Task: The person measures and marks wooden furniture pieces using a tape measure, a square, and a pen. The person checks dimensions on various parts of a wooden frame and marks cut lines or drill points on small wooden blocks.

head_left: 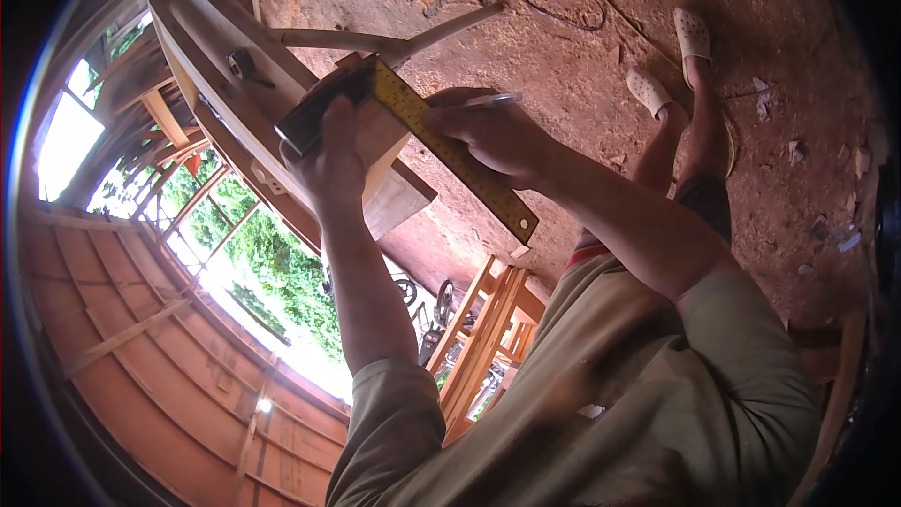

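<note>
Watching remotely, I count one yellow-bladed square [474,172] across a wooden piece [379,138], its dark stock [304,118] clasped and partly hidden by the left hand [333,169]; the right hand [496,138] pinches one pen-like stick [496,100]; two pale clogs [648,92] rest beyond.

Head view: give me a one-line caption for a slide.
Left hand holds a yellow square over wood, right hand at its blade.

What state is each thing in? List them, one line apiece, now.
Yellow-bladed, dark-handled square: gripped by its handle in the left hand
Pale wooden piece: beneath the square
Slim, pale stick: held in the right hand
Dark, thin cord: loosely looped on the reddish-brown floor
Cream, perforated clogs: worn on both feet
</note>
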A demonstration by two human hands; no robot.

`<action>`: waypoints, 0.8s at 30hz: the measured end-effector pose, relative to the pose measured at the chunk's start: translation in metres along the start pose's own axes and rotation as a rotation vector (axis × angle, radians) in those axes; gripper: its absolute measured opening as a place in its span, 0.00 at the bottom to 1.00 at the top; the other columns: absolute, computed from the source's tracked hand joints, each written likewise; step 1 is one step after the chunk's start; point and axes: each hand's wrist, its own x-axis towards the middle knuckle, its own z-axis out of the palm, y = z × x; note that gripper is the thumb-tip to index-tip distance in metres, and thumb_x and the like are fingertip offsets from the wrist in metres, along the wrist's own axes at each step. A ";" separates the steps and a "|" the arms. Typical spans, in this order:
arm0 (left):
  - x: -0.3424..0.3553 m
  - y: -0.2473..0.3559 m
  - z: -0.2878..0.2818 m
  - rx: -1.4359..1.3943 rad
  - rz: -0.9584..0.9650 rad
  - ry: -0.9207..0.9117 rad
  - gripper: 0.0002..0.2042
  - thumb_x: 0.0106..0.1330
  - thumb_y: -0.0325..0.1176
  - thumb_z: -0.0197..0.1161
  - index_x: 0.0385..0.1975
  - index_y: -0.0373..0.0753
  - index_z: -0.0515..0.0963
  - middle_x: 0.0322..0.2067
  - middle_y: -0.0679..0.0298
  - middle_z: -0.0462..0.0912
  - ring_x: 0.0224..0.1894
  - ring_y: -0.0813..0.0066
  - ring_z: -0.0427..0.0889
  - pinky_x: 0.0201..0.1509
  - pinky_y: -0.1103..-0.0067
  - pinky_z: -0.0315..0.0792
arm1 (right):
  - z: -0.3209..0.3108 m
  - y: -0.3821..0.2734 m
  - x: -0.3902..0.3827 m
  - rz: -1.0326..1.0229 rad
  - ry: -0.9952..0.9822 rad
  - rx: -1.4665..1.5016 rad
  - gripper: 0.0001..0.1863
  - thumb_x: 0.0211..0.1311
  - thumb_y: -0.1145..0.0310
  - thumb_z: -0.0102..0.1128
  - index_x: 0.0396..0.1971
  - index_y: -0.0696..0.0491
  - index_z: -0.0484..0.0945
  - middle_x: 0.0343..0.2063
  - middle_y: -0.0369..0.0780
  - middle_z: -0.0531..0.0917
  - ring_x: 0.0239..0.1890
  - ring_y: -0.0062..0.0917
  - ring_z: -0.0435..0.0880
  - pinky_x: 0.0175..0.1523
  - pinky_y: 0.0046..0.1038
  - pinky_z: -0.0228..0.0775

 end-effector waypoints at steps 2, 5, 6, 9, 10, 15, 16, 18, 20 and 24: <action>0.000 -0.003 -0.002 0.027 -0.023 0.027 0.15 0.64 0.29 0.69 0.48 0.28 0.83 0.38 0.62 0.87 0.36 0.80 0.83 0.41 0.83 0.75 | 0.000 0.002 0.002 -0.011 0.001 0.003 0.15 0.68 0.66 0.61 0.48 0.58 0.83 0.36 0.39 0.87 0.32 0.19 0.83 0.38 0.23 0.77; -0.001 -0.003 -0.001 0.004 0.028 0.036 0.15 0.64 0.29 0.68 0.48 0.27 0.83 0.38 0.60 0.87 0.35 0.79 0.83 0.40 0.83 0.75 | 0.000 0.003 0.003 -0.044 0.036 -0.152 0.15 0.68 0.65 0.61 0.47 0.59 0.83 0.35 0.38 0.87 0.32 0.19 0.83 0.37 0.24 0.76; -0.002 0.000 0.000 0.024 0.046 0.028 0.16 0.64 0.30 0.68 0.48 0.27 0.83 0.38 0.60 0.87 0.36 0.79 0.83 0.40 0.83 0.76 | -0.002 0.007 0.006 -0.050 0.022 -0.136 0.15 0.69 0.64 0.60 0.48 0.59 0.83 0.34 0.38 0.87 0.32 0.18 0.83 0.37 0.23 0.76; -0.002 0.005 0.005 0.072 0.112 0.011 0.16 0.64 0.31 0.67 0.48 0.27 0.83 0.39 0.59 0.88 0.36 0.78 0.84 0.41 0.82 0.76 | -0.005 0.010 0.008 -0.096 0.025 -0.192 0.16 0.69 0.63 0.60 0.48 0.58 0.83 0.33 0.38 0.87 0.31 0.18 0.82 0.35 0.23 0.76; -0.002 0.006 0.006 0.102 0.156 0.010 0.16 0.64 0.32 0.66 0.48 0.27 0.83 0.39 0.59 0.88 0.37 0.77 0.84 0.41 0.82 0.76 | -0.004 0.009 0.007 -0.130 0.038 -0.266 0.16 0.69 0.63 0.60 0.48 0.57 0.83 0.33 0.38 0.87 0.30 0.18 0.82 0.35 0.23 0.76; -0.002 0.002 0.001 0.102 0.119 0.006 0.16 0.65 0.33 0.66 0.48 0.28 0.84 0.38 0.60 0.88 0.37 0.76 0.84 0.41 0.83 0.76 | 0.001 0.002 0.001 -0.025 0.042 -0.194 0.15 0.69 0.62 0.60 0.47 0.56 0.84 0.33 0.38 0.87 0.32 0.18 0.82 0.39 0.24 0.76; -0.001 0.000 0.001 0.096 0.134 -0.011 0.16 0.64 0.33 0.66 0.47 0.28 0.84 0.38 0.60 0.88 0.37 0.76 0.84 0.41 0.82 0.76 | 0.001 0.002 0.001 -0.021 0.049 -0.179 0.14 0.70 0.62 0.60 0.46 0.55 0.84 0.33 0.38 0.87 0.32 0.18 0.82 0.40 0.24 0.76; -0.001 0.001 0.001 0.104 0.116 -0.007 0.16 0.64 0.33 0.66 0.47 0.28 0.83 0.38 0.60 0.88 0.37 0.76 0.84 0.41 0.82 0.76 | 0.000 0.000 0.001 -0.091 0.051 -0.237 0.14 0.71 0.62 0.59 0.46 0.55 0.84 0.31 0.38 0.86 0.32 0.18 0.81 0.39 0.24 0.75; -0.001 0.004 0.002 0.114 0.101 -0.007 0.17 0.64 0.33 0.67 0.47 0.28 0.83 0.38 0.60 0.88 0.37 0.76 0.84 0.41 0.82 0.76 | -0.003 0.000 0.003 -0.166 0.055 -0.291 0.14 0.71 0.62 0.58 0.46 0.55 0.83 0.29 0.37 0.85 0.32 0.17 0.81 0.39 0.24 0.74; -0.002 0.004 0.003 0.123 0.094 0.010 0.17 0.64 0.33 0.66 0.48 0.27 0.83 0.37 0.59 0.88 0.37 0.76 0.84 0.41 0.81 0.77 | -0.005 -0.018 -0.005 -0.432 0.147 -0.333 0.13 0.74 0.64 0.55 0.49 0.56 0.79 0.35 0.35 0.82 0.39 0.17 0.78 0.45 0.24 0.72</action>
